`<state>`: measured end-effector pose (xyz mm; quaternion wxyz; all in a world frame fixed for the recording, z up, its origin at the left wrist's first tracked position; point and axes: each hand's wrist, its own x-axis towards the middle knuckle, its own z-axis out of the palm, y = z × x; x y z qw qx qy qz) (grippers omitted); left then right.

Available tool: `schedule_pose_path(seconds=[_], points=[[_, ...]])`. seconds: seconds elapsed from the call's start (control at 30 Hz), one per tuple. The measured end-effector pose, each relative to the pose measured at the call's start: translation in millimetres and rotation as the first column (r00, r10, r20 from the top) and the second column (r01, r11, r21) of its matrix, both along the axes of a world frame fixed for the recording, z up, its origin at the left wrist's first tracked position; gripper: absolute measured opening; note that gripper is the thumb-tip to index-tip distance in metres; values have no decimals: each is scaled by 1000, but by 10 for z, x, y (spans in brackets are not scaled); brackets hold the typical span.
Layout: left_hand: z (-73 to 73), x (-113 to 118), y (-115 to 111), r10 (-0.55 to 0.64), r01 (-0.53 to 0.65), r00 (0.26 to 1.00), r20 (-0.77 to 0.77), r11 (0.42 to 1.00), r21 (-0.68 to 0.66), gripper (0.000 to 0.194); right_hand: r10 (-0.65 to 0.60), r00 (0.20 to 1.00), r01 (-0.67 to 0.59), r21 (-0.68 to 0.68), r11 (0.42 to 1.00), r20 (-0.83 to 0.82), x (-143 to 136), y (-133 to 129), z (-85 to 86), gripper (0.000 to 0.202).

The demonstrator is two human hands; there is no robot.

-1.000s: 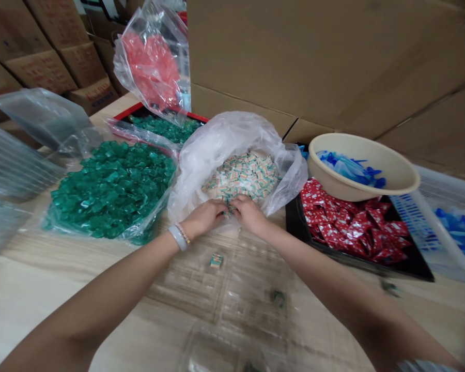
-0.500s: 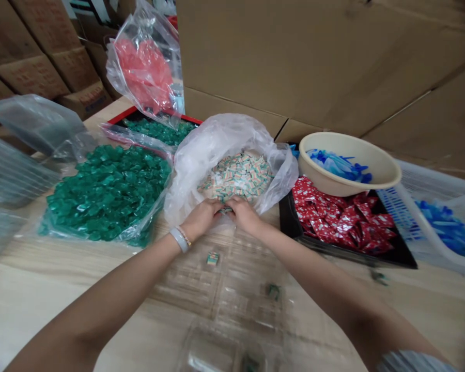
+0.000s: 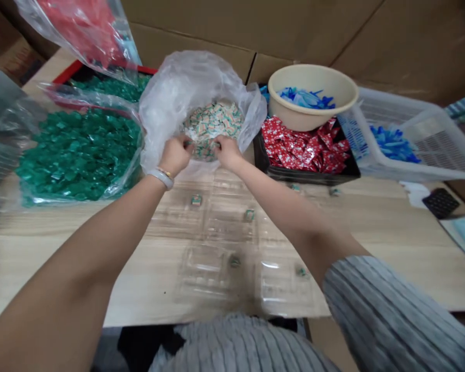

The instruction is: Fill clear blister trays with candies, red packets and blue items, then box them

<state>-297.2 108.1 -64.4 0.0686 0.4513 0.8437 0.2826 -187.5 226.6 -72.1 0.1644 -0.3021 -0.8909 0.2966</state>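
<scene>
A cloudy plastic bag stands open at the middle of the table, with a heap of small green, orange and white striped pieces inside. At the left side of its mouth is my left hand, thumb and fingers pinched together over the pieces. My right hand is closed the same way at the right side of the heap. Whatever lies between either hand's fingertips is too small to make out. Below the hands, clear plastic trays cover part of the table, several with a small striped piece in them.
Left is a bag of green packets, with a red-rimmed tray behind. Right are a black tray of red packets, a cream basin holding blue items and a white basket. Cardboard stands behind.
The camera view has tipped downward and to the right, showing more trays and the table's front edge. My hands have moved a little apart at the bag's mouth.
</scene>
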Motion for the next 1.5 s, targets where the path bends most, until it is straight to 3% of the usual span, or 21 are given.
schedule_pose_path(seconds=[0.07, 0.17, 0.27, 0.37, 0.43, 0.53, 0.67, 0.8, 0.93, 1.07, 1.2, 1.37, 1.5], points=[[121, 154, -128, 12, -21, 989, 145, 998, 63, 23, -66, 991, 42, -195, 980, -119, 154, 45, 147, 5], [271, 681, -391, -141, 106, 927, 346, 987, 117, 21, -132, 937, -56, -510, 859, -324, 709, 78, 446, 9], [288, 1503, -634, -327, 283, 785, 526, 945, 165, 18, -203, 880, -159, -671, 724, -429, 1585, 18, 734, 18], [208, 2369, -717, -475, 444, 612, 633, 868, 222, 17, -339, 853, -67, -728, 683, -396, 2554, -83, 905, 20], [151, 2818, -657, -538, 525, 547, 641, 817, 238, 17, -445, 819, 31, -745, 666, -363, 3155, -134, 944, 18], [81, 3176, -437, -575, 566, 544, 611, 789, 238, 19, -577, 750, 152, -764, 627, -324, 3910, -192, 914, 17], [-35, 3193, -68, -497, 467, 693, 522, 861, 199, 20, -645, 720, 223, -795, 564, -255, 4550, -269, 738, 16], [-144, 3155, 193, -455, 431, 756, 471, 887, 166, 21, -648, 727, 200, -831, 519, -229, 4758, -272, 505, 18], [-189, 3283, 361, -472, 465, 807, 355, 878, 112, 23, -605, 756, 144, -839, 525, -249, 4676, -147, 348, 21], [-212, 3394, 429, -516, 508, 836, 188, 857, 89, 22, -519, 798, 84, -794, 601, -308, 4434, 46, 251, 24], [-244, 3411, 408, -579, 579, 815, -4, 814, 50, 20, -447, 823, 51, -738, 673, -351, 4247, 329, 220, 24], [-250, 3384, 417, -588, 588, 808, -45, 808, 8, 23, -492, 788, 203, -599, 775, -369, 4335, 933, 231, 23], [-220, 3351, 420, -635, 631, 761, -135, 772, -75, 26, -372, 904, 284, -350, 892, -213, 4368, 1329, 102, 16]])
